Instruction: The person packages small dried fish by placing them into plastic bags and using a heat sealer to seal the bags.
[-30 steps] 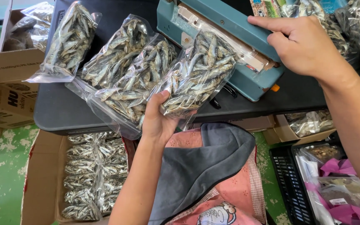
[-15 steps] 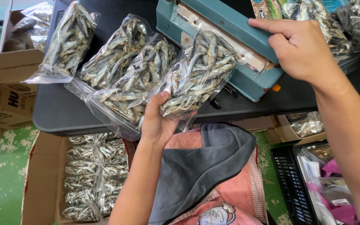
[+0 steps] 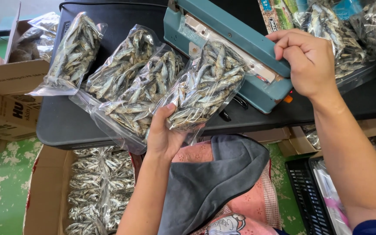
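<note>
Sealing step: left hand (image 3: 164,139) grips bag of dried fish (image 3: 205,87) in sealer (image 3: 236,52); right hand (image 3: 307,61) clasps its arm. Next calls for firm press.

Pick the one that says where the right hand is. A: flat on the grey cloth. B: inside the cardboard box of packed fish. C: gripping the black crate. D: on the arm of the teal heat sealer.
D: the right hand curls over the end of the teal heat sealer arm, while the left hand holds a clear bag of dried fish at its jaw.

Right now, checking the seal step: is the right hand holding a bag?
No, the right hand presses on the sealer arm; the left hand holds the bag.
</note>
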